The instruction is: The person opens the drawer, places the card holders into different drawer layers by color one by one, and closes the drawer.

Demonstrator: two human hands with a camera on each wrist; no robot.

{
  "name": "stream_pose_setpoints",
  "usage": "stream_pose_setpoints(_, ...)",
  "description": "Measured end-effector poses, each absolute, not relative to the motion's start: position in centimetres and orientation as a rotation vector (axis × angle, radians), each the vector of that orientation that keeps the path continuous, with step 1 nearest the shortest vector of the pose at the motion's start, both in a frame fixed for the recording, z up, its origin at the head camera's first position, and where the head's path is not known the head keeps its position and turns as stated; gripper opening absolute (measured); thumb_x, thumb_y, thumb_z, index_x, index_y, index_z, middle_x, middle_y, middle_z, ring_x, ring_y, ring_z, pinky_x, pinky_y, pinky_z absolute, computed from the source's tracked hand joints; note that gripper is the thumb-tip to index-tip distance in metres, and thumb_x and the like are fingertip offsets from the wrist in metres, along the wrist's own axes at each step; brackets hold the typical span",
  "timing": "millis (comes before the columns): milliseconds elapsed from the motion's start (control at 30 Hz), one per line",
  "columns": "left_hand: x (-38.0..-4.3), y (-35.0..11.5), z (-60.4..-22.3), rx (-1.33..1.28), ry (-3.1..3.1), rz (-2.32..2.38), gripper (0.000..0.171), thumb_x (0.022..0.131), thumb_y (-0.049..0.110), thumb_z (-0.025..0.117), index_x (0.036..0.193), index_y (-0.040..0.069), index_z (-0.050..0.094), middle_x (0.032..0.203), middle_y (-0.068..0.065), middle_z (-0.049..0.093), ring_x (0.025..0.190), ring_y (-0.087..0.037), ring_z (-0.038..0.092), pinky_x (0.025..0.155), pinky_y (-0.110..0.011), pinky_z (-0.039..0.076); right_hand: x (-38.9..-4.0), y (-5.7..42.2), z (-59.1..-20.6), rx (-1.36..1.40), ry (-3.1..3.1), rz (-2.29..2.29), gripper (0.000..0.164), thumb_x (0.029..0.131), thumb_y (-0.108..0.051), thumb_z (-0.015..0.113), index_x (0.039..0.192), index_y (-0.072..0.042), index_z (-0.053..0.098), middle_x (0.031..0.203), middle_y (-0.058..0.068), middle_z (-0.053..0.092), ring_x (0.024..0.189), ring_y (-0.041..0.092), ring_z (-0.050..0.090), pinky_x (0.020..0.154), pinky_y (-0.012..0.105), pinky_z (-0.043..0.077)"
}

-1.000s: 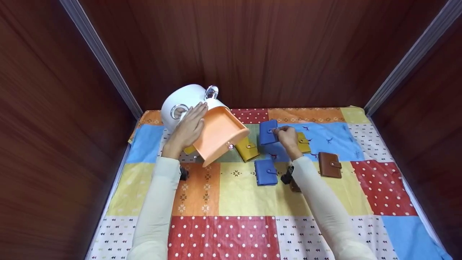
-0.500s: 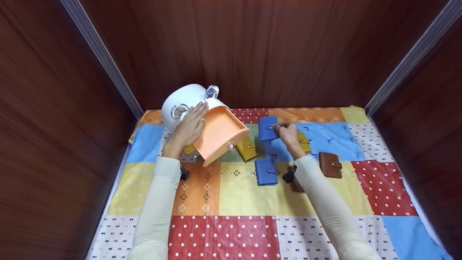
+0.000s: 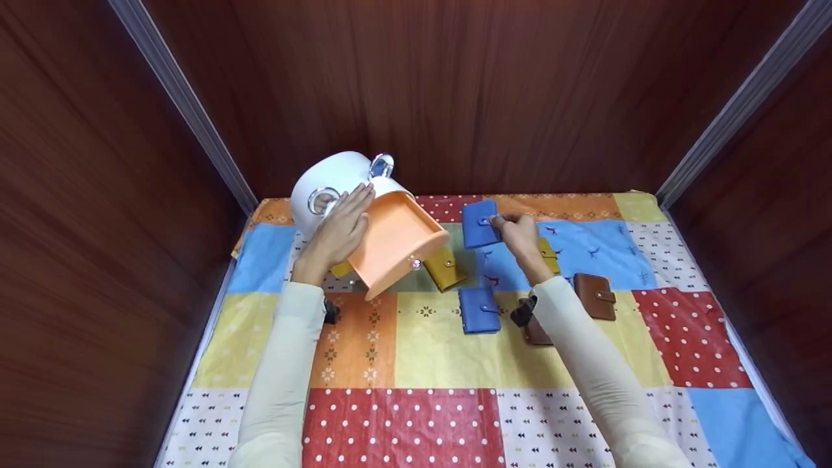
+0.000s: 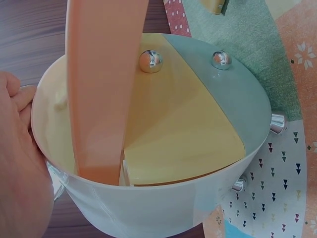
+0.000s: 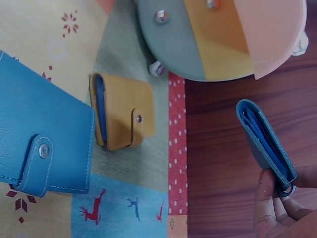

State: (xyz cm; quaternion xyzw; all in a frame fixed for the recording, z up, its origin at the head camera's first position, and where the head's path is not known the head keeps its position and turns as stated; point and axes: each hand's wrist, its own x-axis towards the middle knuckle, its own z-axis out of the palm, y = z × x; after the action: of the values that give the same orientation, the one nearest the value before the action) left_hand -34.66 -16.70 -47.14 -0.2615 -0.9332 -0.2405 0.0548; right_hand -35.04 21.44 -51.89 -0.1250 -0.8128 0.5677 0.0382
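Observation:
My left hand (image 3: pixel 338 234) rests with straight fingers on a white rounded drawer box (image 3: pixel 328 168), also at the edge of the left wrist view. Its peach drawer (image 3: pixel 393 237) stands pulled out, and its bare floor shows. Below, the yellow drawer front (image 4: pixel 183 119) and the grey-green drawer front (image 4: pixel 218 74) sit flush in the box. My right hand (image 3: pixel 519 239) pinches a blue wallet (image 3: pixel 479 224) by its snap-strap side, raised to the right of the drawer. In the right wrist view the held wallet (image 5: pixel 265 141) is seen edge-on, between thumb and fingers (image 5: pixel 267 198).
Another blue wallet (image 3: pixel 479 310) lies on the patchwork cloth (image 3: pixel 448 364). A yellow wallet (image 3: pixel 445 270) lies beside the drawer, a second yellow wallet (image 3: pixel 549 255) behind my right hand. Two brown wallets lie at right, one (image 3: pixel 593 296) beyond the sleeve, the other (image 3: pixel 537 333) partly under it. Wooden panels (image 3: pixel 429 97) enclose the table.
My right hand has lifted the blue wallet farther up and slightly left, away from the cloth. The left hand, the box and its drawer have stayed in place.

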Motion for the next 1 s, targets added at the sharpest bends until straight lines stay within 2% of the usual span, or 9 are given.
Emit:
stream_pose_setpoints(400, -34.7, -16.8, -47.1, -0.821, -2.828, -0.713, 0.055, 0.116, 0.026, 0.028, 0.169, 0.01, 0.026, 0.179, -0.004, 0.021, 0.168, -0.023, 0.015, 0.14, -0.038, 0.005, -34.6, 20.6, -50.2, -0.297, -2.428, 1.756, 0.036, 0.103, -0.025, 0.069, 0.126, 0.002, 0.076, 0.123, 0.022, 0.075, 0.1, 0.023, 0.069, 0.081, 0.028, 0.056)
stream_pose_setpoints(567, -34.8, -16.8, -47.1, -0.826, -2.832, -0.691, 0.056, 0.116, 0.024, 0.031, 0.169, 0.009, 0.024, 0.179, -0.005, 0.02, 0.168, -0.024, 0.014, 0.14, -0.04, 0.005, -34.4, 20.2, -49.5, -0.282, -2.418, 1.773, 0.035, 0.103, -0.025, 0.069, 0.127, 0.0, 0.076, 0.125, 0.021, 0.074, 0.103, 0.024, 0.068, 0.083, 0.029, 0.054)
stream_pose_setpoints(733, -34.8, -16.8, -47.1, -0.828, -2.836, -0.657, 0.057, 0.116, 0.028, 0.027, 0.17, 0.009, 0.023, 0.179, -0.005, 0.019, 0.168, -0.024, 0.014, 0.14, -0.039, 0.005, -34.3, 19.8, -48.7, -0.269, -2.43, 1.777, 0.036, 0.104, -0.027, 0.068, 0.127, 0.0, 0.075, 0.124, 0.019, 0.074, 0.106, 0.023, 0.067, 0.086, 0.03, 0.054)
stream_pose_setpoints(1000, -34.7, -16.7, -47.2, -0.819, -2.839, -0.643, 0.057, 0.116, 0.03, 0.028, 0.17, 0.011, 0.023, 0.18, -0.003, 0.018, 0.168, -0.023, 0.013, 0.14, -0.038, 0.005, -34.2, 19.0, -47.8, -0.244, -2.429, 1.771, 0.036, 0.103, -0.027, 0.069, 0.125, 0.0, 0.075, 0.118, 0.015, 0.073, 0.099, 0.017, 0.065, 0.082, 0.025, 0.054)
